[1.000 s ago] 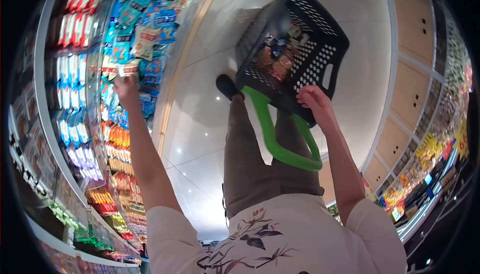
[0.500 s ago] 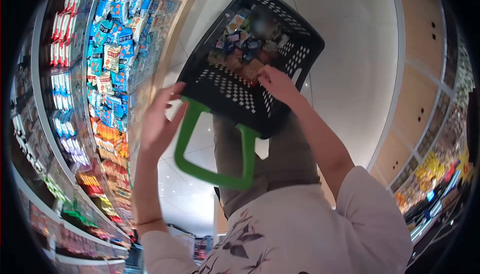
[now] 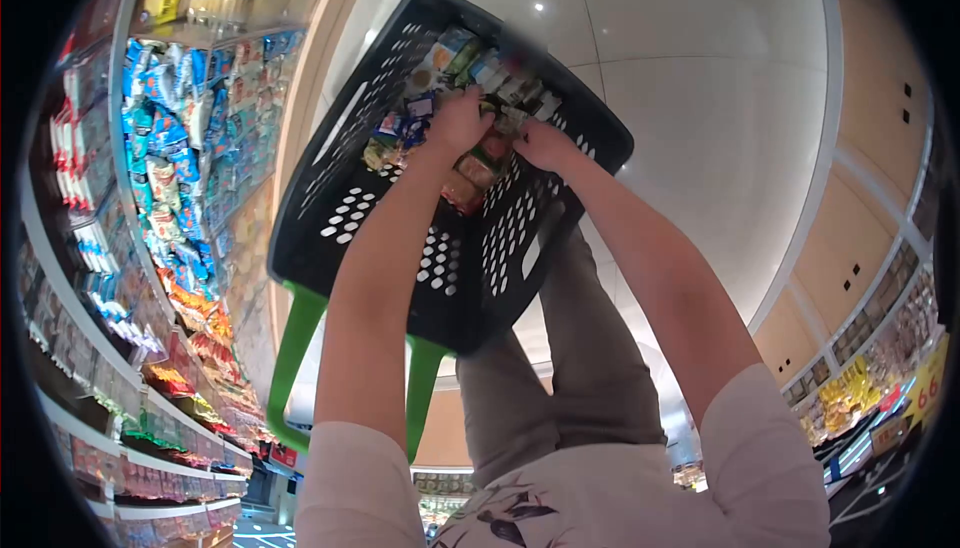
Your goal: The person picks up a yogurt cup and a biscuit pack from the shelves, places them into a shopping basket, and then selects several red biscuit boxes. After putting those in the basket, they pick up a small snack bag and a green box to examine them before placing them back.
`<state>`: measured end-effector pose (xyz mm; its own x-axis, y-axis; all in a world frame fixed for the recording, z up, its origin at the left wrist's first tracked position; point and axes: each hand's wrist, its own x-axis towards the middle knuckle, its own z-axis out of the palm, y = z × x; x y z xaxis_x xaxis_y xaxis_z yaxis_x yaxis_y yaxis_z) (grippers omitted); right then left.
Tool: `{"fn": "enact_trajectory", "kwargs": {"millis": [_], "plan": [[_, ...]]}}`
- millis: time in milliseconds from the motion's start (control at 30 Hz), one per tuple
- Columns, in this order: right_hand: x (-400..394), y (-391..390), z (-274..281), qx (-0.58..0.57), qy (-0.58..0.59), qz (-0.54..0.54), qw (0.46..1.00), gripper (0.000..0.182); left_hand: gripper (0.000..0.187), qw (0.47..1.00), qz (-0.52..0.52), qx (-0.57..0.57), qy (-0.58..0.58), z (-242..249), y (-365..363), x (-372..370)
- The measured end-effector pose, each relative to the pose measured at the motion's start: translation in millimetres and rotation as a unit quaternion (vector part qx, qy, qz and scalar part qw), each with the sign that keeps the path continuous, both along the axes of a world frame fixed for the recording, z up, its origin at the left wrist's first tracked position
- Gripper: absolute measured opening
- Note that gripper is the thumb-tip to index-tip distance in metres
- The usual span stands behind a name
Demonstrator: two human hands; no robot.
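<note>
At upper centre of the frame, a black perforated basket (image 3: 350, 218) with a green handle (image 3: 290, 358) holds a heap of small snack packets (image 3: 440, 68); the left hand (image 3: 458, 123) and right hand (image 3: 545, 145) both reach down among them, fingers buried, so I cannot tell whether they grip anything. Packet print is too blurred to read. Shelves of bright packets (image 3: 170, 178) line the left edge, pale glossy floor (image 3: 700, 78) fills the upper right, and a yellow sign (image 3: 928, 388) at lower right reads "66".

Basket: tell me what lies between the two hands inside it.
Head view: snack packets fill the gap between left hand and right hand in the basket.
</note>
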<state>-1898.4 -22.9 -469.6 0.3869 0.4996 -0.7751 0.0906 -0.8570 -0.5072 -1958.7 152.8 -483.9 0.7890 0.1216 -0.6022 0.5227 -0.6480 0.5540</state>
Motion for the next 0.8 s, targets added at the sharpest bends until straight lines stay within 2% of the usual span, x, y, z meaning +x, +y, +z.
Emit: {"fn": "enact_trajectory", "kwargs": {"millis": [133, 200, 267, 333, 367, 467, 500, 567, 600, 667, 700, 767, 800], "plan": [[-1, 8, -96, -0.062, 0.008, -0.009, 0.998, 0.051, 0.053, 0.995, 0.098, 0.02, -0.028, -92, -2, -2], [-9, 7, -151, -0.066, 0.047, -0.16, 0.984, 0.055, 0.058, 0.992, 0.108, 0.036, -0.046, -129, -9, -12], [-22, 14, -203, -0.081, 0.09, -0.294, 0.948, 0.06, 0.062, 0.99, 0.104, 0.068, -0.07, -143, -1, -4], [-29, 17, -239, -0.109, 0.126, -0.391, 0.905, 0.064, 0.065, 0.992, 0.051, 0.087, -0.073, -161, 10, 3], [-29, 18, -248, -0.122, 0.135, -0.433, 0.883, 0.066, 0.066, 0.992, 0.026, 0.094, -0.077, -170, 12, 7], [-13, 35, -220, -0.117, 0.112, -0.531, 0.832, 0.068, 0.07, 0.988, 0.001, 0.106, -0.108, -212, 16, 11], [-6, 40, -204, -0.095, 0.089, -0.568, 0.813, 0.069, 0.073, 0.993, 0.004, 0.063, -0.101, -229, 19, 14], [-5, 40, -223, -0.038, 0.037, -0.593, 0.804, 0.073, 0.08, 0.996, 0.009, -0.024, -0.086, -263, 20, 14], [-16, 33, -262, -0.003, 0.008, -0.582, 0.813, 0.075, 0.084, 0.995, -0.007, -0.006, -0.099, -280, 16, 12], [-15, 32, -267, -0.018, 0.022, -0.601, 0.798, 0.08, 0.091, 0.993, -0.028, 0.019, -0.109, -306, 9, 5], [-5, 41, -229, -0.065, 0.064, -0.63, 0.771, 0.083, 0.094, 0.993, -0.034, 0.026, -0.108, -317, 7, 2], [-5, 45, -224, -0.14, 0.068, -0.648, 0.746, 0.09, 0.098, 0.996, -0.027, 0.008, -0.081, -329, 4, 1], [-14, 42, -254, -0.167, 0.029, -0.639, 0.751, 0.094, 0.1, 0.998, -0.021, -0.004, -0.067, -332, 2, -1]]}}
